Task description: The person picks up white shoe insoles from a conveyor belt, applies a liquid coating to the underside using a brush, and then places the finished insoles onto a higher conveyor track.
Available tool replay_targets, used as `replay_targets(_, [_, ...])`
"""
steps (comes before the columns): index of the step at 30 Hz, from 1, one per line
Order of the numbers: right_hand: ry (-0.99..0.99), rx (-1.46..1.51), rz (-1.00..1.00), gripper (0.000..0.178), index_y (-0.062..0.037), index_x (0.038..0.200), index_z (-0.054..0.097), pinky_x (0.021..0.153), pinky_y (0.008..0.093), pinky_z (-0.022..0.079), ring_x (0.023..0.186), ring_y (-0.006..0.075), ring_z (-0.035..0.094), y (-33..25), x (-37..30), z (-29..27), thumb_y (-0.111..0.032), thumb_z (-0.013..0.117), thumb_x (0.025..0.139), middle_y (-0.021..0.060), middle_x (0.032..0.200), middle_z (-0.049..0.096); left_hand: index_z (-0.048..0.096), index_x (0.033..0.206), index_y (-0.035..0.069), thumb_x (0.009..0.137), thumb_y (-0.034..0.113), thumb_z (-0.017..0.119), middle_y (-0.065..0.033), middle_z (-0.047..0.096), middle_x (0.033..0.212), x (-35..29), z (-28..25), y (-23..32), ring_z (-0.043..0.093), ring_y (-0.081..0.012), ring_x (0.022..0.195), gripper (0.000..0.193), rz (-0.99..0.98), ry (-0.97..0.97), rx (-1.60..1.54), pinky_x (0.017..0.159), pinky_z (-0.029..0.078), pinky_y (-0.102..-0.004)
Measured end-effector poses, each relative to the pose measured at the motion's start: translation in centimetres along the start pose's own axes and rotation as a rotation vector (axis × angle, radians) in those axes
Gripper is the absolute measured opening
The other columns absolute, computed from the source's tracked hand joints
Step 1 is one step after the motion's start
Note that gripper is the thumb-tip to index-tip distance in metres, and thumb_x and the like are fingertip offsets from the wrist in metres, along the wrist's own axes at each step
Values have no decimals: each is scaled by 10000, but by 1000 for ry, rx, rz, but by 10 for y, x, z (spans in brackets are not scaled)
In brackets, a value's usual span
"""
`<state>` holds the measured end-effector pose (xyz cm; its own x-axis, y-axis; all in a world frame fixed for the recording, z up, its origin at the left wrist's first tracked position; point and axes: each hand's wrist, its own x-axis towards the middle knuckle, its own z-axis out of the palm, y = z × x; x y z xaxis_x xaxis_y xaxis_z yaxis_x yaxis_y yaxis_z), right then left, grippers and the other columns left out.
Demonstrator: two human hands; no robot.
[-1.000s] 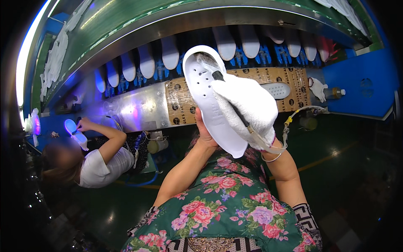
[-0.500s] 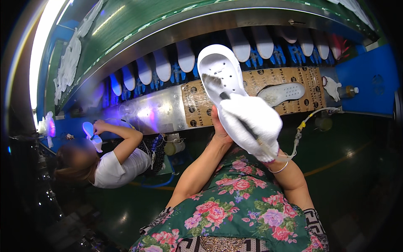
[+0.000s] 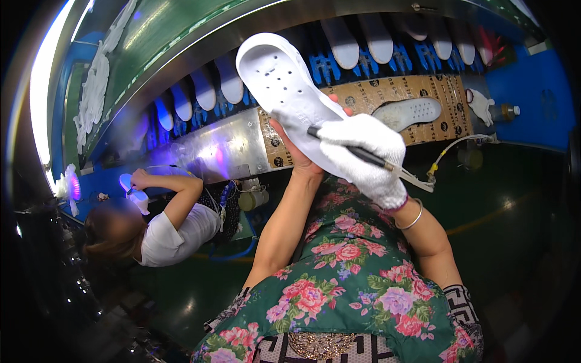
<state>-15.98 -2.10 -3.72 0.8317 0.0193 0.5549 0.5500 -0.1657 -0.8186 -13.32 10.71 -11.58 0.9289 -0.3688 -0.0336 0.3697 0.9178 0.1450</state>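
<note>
My bare left hand (image 3: 301, 158) grips a white shoe sole (image 3: 278, 81) from beneath, its thumb along the near left edge and fingertips showing at the right edge. The sole is tilted, its hollow inside facing up, with several small holes toward the far end. In a white knitted glove, my right hand (image 3: 363, 151) is closed around a dark-handled brush (image 3: 368, 157) with a thin clear hose at its back end. The brush's front end lies over the sole's middle; its bristles barely show against the white.
Beyond my hands, several pale soles (image 3: 340, 45) stand in a row on blue racks (image 3: 325, 68). Another sole (image 3: 417, 112) lies on taped cardboard (image 3: 451, 91) beside a crumpled white glove (image 3: 480, 106) and a bottle (image 3: 503, 112). At left, a co-worker (image 3: 175, 227) holds a blue-lit sole.
The sole has shifted up and left with my left hand and turned slightly. My gloved hand's brush has drawn back from the sole's holed area toward its nearer part.
</note>
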Motion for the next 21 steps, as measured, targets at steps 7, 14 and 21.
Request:
replay_targets(7, [-122,87,10,193,-22,953,738,741,321,539,798,243,707,-12,-5,2,-19,752,760,112,895,725,439,1365,46,663,903,532,-207,554,1232,7,1,6,584,-457,1083,1111,-84,-143,32,823,538,-615])
replay_targets(14, [-184,-80,-67,205,-65,958,752,706,320,543,784,242,704,0,-13,-6,-29,758,755,100,890,737,465,1320,51,598,947,523,-239,605,1126,14,5,10,621,-473,983,1152,-101,-141,-12,817,546,-591])
replay_targets(21, [-134,65,166,221,-58,984,749,703,318,555,837,226,718,14,-16,-20,-70,782,765,88,896,733,386,1421,53,684,843,582,-243,531,1286,14,1,15,564,-465,1093,1097,-67,-73,-35,889,501,-632])
